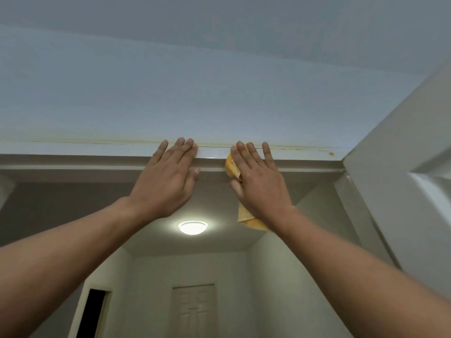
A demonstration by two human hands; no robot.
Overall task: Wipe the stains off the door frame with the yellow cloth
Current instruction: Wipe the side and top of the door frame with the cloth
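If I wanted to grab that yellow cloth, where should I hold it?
Probably the loose corner of the yellow cloth hanging below the right hand, pinched from underneath. That end dangles free, while the rest is pressed flat against the door frame under the palm.

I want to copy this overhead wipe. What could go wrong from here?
The yellow cloth looks merely pressed under the flat right hand, its tail hanging loose, so it may slip and fall. The orange spot near the right end of the door frame lies well beyond the cloth; a short stroke could miss it.
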